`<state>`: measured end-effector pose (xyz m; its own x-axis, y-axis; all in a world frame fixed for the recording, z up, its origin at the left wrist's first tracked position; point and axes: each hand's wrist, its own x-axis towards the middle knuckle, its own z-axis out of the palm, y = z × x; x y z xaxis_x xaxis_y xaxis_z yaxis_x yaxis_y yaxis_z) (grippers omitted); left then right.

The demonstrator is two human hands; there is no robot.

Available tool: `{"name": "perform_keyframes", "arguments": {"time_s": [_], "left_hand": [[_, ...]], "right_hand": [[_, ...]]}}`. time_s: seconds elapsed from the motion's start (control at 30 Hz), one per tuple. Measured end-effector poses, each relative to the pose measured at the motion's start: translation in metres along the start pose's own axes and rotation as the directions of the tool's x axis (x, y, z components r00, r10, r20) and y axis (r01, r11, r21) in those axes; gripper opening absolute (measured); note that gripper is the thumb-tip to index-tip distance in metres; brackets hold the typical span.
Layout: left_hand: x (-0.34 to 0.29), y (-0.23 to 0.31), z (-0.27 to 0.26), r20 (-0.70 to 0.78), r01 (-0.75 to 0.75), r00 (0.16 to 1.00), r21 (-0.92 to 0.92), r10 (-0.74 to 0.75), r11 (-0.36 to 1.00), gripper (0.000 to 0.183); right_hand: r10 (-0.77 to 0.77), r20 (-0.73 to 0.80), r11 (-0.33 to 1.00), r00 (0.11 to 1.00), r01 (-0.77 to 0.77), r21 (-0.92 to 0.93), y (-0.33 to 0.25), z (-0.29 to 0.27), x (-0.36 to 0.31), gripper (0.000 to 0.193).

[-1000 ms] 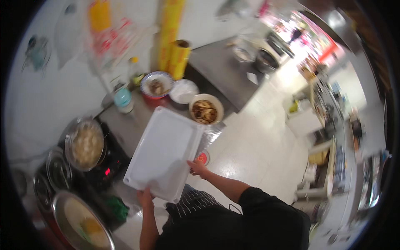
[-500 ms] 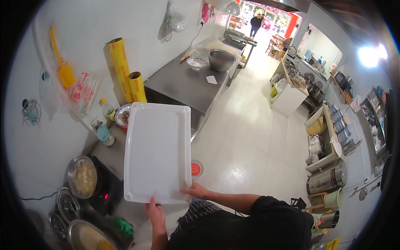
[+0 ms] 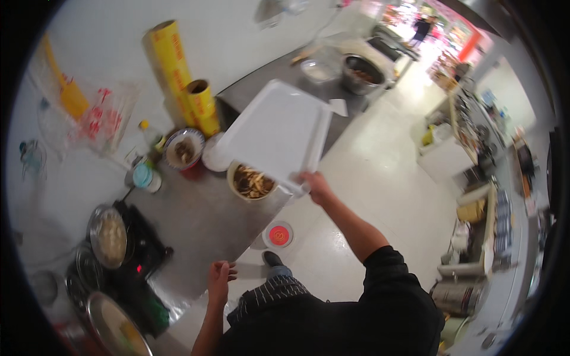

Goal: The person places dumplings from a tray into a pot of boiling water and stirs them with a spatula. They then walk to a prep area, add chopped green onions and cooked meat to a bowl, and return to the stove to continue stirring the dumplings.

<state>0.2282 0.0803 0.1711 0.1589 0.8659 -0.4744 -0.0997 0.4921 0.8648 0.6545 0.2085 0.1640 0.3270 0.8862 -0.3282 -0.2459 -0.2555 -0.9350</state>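
As seen from the head view, I log: right hand [image 3: 313, 184], grip clamped on one corner of a white tray [image 3: 279, 132] tilted above the desk [image 3: 196, 219] over a bowl of food [image 3: 250, 181]; left hand [image 3: 218, 279], fingers apart, empty, near the desk's front edge. Risk, in my judgement: that single-corner hold could let the tray slip and strike the bowl.

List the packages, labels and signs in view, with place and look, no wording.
Film rolls: two yellow tubes, red print, upright against the wall.
Plastic bags: clear, red print, hanging on the wall.
Bottle: yellow cap, beside the bowls.
Floor sticker: round, red and white, by the counter.
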Motion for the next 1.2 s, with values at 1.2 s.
{"name": "perform_keyframes", "arguments": {"time_s": [1.2], "left_hand": [[-0.328,-0.33,-0.392,-0.62,0.053,0.434,-0.707,-0.654,0.705,0.033]], "right_hand": [[0.43,0.739,0.652,0.518,0.387,-0.651,0.251,0.897,-0.255,0.031]]}}
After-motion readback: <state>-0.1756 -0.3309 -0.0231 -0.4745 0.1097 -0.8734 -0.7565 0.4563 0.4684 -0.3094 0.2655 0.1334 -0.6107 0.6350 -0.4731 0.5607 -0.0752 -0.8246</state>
